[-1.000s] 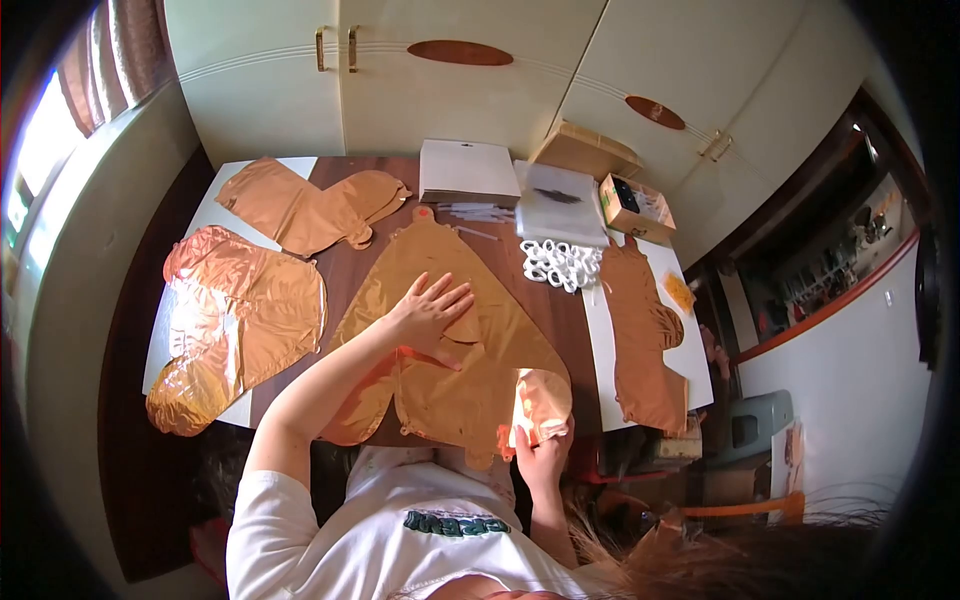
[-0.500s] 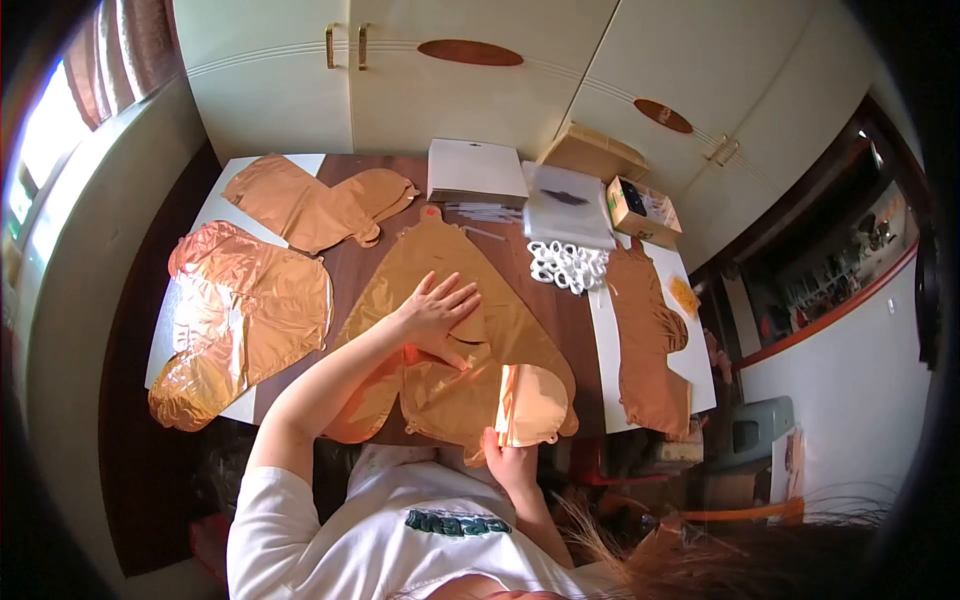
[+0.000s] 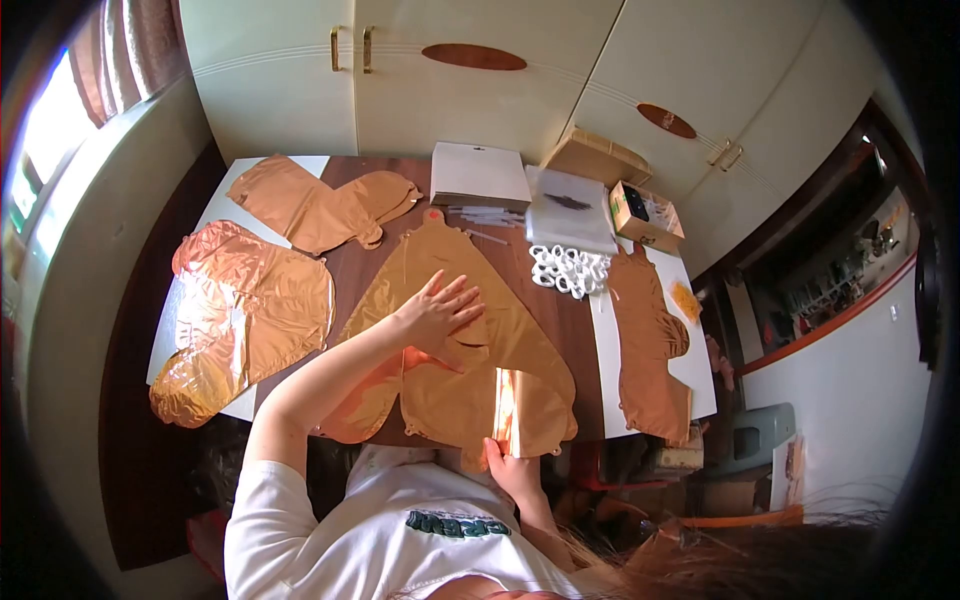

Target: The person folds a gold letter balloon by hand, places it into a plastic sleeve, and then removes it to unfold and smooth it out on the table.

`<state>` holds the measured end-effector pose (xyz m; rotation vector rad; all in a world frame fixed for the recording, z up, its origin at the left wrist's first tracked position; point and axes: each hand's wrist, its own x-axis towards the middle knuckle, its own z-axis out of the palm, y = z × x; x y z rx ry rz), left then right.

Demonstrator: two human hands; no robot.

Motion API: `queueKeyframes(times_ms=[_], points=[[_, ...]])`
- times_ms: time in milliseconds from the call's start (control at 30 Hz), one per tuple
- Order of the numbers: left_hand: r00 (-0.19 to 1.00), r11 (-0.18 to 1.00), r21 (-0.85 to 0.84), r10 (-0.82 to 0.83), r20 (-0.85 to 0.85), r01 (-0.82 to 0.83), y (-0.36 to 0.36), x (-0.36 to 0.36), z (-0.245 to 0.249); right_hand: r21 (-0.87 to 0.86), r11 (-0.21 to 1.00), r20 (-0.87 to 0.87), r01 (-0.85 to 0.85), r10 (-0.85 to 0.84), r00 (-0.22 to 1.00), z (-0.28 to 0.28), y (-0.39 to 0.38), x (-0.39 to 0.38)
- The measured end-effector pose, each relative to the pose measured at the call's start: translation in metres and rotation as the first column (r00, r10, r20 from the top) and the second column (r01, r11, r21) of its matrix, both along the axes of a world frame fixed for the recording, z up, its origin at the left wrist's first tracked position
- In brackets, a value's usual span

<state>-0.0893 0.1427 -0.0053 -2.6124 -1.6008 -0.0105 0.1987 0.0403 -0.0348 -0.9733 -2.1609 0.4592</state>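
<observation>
A flat, uninflated gold foil balloon [image 3: 430, 260] with small tabs along its edges lies in front of me. Its lower part is folded into layers and reaches the table's near edge. My left hand [image 3: 440, 318] rests on the middle of it, palm down with the fingers spread. At the near edge, my right hand [image 3: 512, 465] pinches the balloon's rim between thumb and fingers. A shiny crease runs up from that grip.
More flat foil balloons lie at the left [image 3: 260, 300], back left [image 3: 300, 205] and right [image 3: 645, 340]. Along the back stand a white box [image 3: 480, 175], clear plastic bags [image 3: 570, 210] and a small carton [image 3: 650, 220]. White rings [image 3: 568, 270] and a yellow pile [image 3: 685, 300] sit nearby.
The raised, bright flap at the balloon's lower right now lies flatter, and its shine has narrowed to a strip. My left hand stays nearly in place; my right hand still pinches the rim.
</observation>
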Motion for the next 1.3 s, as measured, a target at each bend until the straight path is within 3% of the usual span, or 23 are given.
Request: queueKeyframes(times_ms=[200, 300, 433, 500, 633, 700, 900, 1133, 1200, 1300], points=[[0.995, 0.99, 0.121, -0.055, -0.086, 0.066, -0.001, 0.001, 0.008, -0.049, 0.999, 0.014, -0.018, 0.019, 1.0, -0.004, 0.0, 0.004], [0.991, 0.983, 0.127, -0.124, -0.048, 0.129, -0.001, 0.002, 0.014, -0.047, 0.999, 0.028, -0.012, 0.014, 1.0, -0.006, 0.0, 0.004], [0.97, 0.975, -0.007, -0.219, 0.102, 0.221, -0.001, 0.002, 0.02, 0.059, 0.998, 0.028, -0.012, 0.01, 1.0, -0.003, 0.001, 0.002], [0.962, 0.961, -0.095, -0.247, 0.118, 0.258, -0.004, 0.005, 0.022, 0.001, 1.0, 0.022, -0.011, 0.011, 1.0, -0.002, 0.0, 0.001], [0.953, 0.965, -0.029, -0.252, 0.168, 0.26, -0.013, 0.001, -0.003, 0.012, 1.0, 0.009, -0.011, 0.011, 1.0, -0.006, 0.001, 0.0], [0.95, 0.966, 0.015, -0.256, 0.179, 0.257, -0.015, 0.0, -0.009, -0.066, 0.998, 0.04, -0.011, 0.014, 0.999, -0.004, -0.001, 0.002], [0.932, 0.959, -0.097, -0.232, 0.279, 0.268, -0.02, -0.002, -0.002, -0.08, 0.996, 0.011, 0.024, -0.023, 1.0, -0.005, -0.004, 0.001], [0.941, 0.96, -0.1, -0.231, 0.249, 0.262, -0.02, -0.001, -0.002, 0.02, 0.999, 0.098, 0.045, -0.047, 0.994, -0.009, -0.003, 0.0], [0.939, 0.962, -0.063, -0.241, 0.245, 0.264, -0.021, 0.001, -0.001, -0.096, 0.994, 0.133, 0.057, -0.044, 0.99, -0.022, -0.004, 0.001], [0.94, 0.962, -0.058, -0.247, 0.236, 0.267, -0.021, 0.004, 0.005, -0.07, 0.995, 0.192, 0.067, -0.052, 0.98, -0.033, -0.004, 0.004]])
